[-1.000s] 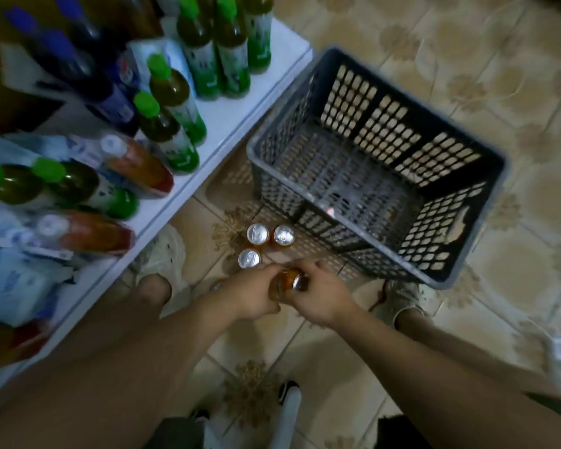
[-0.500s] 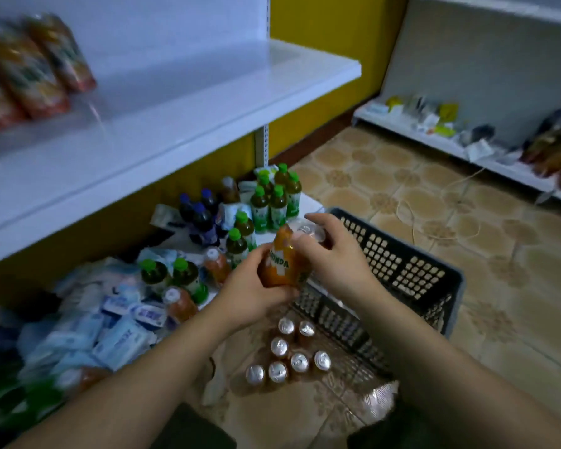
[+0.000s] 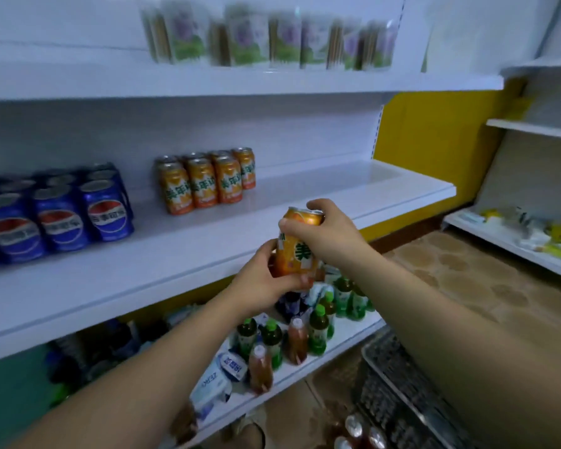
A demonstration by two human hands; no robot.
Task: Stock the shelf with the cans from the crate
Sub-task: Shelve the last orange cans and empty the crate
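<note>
Grey crate [image 3: 392, 371] and loose cans [image 3: 353, 424] on floor, lower right. Above, left hand [image 3: 266, 281] curls fingers round base of orange can [image 3: 297, 254]; right hand [image 3: 332, 228] pinches its top rim. Can upright, in air before shelf [image 3: 191, 244]; stocked orange cans [image 3: 204, 184] and blue cans [image 3: 55, 215] behind.

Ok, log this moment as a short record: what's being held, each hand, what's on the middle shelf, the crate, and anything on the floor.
held: orange can, roughly upright, in front of the middle shelf, not yet set down
left hand: grips the can's lower part
right hand: grips its top
on shelf: orange cans grouped; blue cans to their left
crate: lower right, partly hidden by the right arm
floor: loose cans beside the crate
</note>
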